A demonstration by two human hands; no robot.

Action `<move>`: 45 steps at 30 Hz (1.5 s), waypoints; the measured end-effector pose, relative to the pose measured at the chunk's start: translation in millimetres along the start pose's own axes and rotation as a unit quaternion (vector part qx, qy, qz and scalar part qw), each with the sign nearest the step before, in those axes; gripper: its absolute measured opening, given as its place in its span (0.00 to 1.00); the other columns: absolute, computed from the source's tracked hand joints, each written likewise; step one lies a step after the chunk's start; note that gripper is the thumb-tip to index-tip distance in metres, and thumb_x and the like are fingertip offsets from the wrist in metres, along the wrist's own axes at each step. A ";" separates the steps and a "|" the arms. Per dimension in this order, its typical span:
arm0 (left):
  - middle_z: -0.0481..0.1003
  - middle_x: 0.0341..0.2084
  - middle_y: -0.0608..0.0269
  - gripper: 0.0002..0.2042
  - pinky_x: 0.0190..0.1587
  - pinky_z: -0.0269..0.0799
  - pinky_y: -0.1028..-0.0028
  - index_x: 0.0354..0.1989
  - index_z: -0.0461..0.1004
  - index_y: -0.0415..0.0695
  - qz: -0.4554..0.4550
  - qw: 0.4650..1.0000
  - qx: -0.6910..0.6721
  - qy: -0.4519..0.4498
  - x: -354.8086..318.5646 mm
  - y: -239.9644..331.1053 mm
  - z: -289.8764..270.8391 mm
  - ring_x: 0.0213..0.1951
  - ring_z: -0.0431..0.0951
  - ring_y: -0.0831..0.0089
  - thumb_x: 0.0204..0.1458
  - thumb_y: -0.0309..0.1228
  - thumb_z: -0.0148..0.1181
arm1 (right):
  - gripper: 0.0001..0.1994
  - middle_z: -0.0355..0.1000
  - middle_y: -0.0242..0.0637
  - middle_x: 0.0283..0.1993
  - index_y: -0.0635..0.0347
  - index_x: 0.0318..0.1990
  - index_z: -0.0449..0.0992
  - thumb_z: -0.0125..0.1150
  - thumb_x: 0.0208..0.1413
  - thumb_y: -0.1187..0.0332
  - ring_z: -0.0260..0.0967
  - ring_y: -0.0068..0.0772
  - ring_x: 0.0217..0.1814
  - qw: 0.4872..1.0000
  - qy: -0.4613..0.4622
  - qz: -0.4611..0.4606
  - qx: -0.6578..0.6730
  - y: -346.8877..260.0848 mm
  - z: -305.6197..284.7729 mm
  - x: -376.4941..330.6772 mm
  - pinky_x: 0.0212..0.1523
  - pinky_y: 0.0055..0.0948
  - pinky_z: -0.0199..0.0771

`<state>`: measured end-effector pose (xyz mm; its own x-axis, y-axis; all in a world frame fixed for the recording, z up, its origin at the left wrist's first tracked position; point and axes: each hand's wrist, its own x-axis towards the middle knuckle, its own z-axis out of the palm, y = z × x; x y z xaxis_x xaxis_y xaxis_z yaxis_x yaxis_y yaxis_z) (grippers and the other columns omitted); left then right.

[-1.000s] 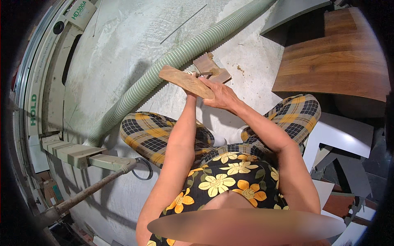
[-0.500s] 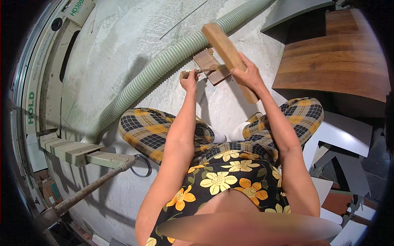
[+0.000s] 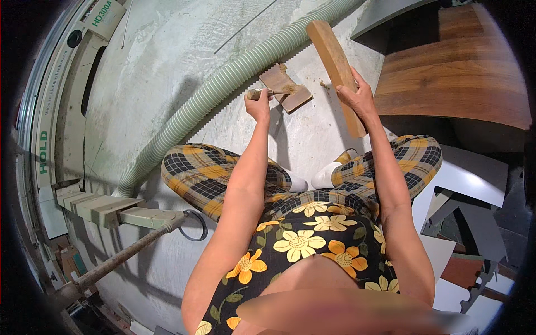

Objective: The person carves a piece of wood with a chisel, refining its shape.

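My left hand (image 3: 258, 107) is closed around a chisel (image 3: 278, 92), its blade pointing right onto a small flat board (image 3: 296, 101) with a curved notch in its edge. Loose shavings (image 3: 288, 88) lie on that board near the blade. In my right hand (image 3: 360, 101) is a thick wooden bar (image 3: 330, 51), gripped toward its near end. The bar is held to the right of the board, apart from the chisel, with its far end over the hose. The chisel's tip is hard to make out among the shavings.
A ribbed pale hose (image 3: 215, 92) runs diagonally across the concrete floor behind the board. Brown wood-grain panels (image 3: 452, 72) and white offcuts (image 3: 469, 176) lie at right. A machine frame (image 3: 61, 128) and a metal bar (image 3: 128, 248) stand at left. My crossed legs are in front.
My right hand has moved the wooden bar rightward, away from the chisel and board. Wood chips on the floor now show beside the board. My left hand stays nearly still on the chisel.
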<state>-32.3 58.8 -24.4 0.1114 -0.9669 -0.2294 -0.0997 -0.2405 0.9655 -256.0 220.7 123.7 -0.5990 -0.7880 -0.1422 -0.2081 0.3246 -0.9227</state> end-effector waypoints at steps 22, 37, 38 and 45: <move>0.78 0.25 0.54 0.14 0.37 0.73 0.65 0.33 0.69 0.40 0.194 0.972 0.131 0.009 -3.0 30.9 18.0 0.31 0.80 0.60 0.42 0.30 0.67 | 0.37 0.75 0.43 0.47 0.65 0.63 0.63 0.65 0.42 0.61 0.73 0.28 0.44 1.000 0.001 -0.005 0.021 -4.1 -4.7 -3.1 0.48 0.27 0.72; 0.75 0.32 0.50 0.17 0.39 0.73 0.62 0.43 0.68 0.44 0.315 0.885 0.176 -0.295 -58.2 25.8 59.8 0.35 0.78 0.54 0.43 0.22 0.58 | 0.39 0.72 0.43 0.51 0.63 0.66 0.59 0.66 0.45 0.62 0.71 0.26 0.45 1.000 -0.007 -0.009 0.000 9.7 -12.7 2.9 0.47 0.26 0.71; 0.75 0.30 0.51 0.15 0.38 0.73 0.64 0.42 0.68 0.44 0.256 0.912 0.159 -0.280 -53.9 31.8 62.8 0.33 0.78 0.57 0.43 0.23 0.58 | 0.39 0.72 0.43 0.51 0.63 0.66 0.59 0.66 0.45 0.62 0.71 0.26 0.45 1.000 -0.004 -0.006 -0.001 11.1 -14.8 2.3 0.47 0.26 0.71; 0.76 0.32 0.50 0.18 0.33 0.75 0.68 0.40 0.67 0.36 0.184 0.978 0.078 -0.058 31.7 35.2 27.9 0.27 0.79 0.67 0.45 0.30 0.66 | 0.38 0.74 0.45 0.48 0.64 0.64 0.62 0.64 0.43 0.60 0.73 0.31 0.47 1.000 0.014 0.007 -0.004 0.1 -8.6 -0.5 0.50 0.28 0.71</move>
<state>-59.8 17.3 -1.1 -0.0719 -0.9914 0.1095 -0.2631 0.1248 0.9567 -262.3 225.6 126.8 -0.6234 -0.7683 -0.1452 -0.2052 0.3398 -0.9178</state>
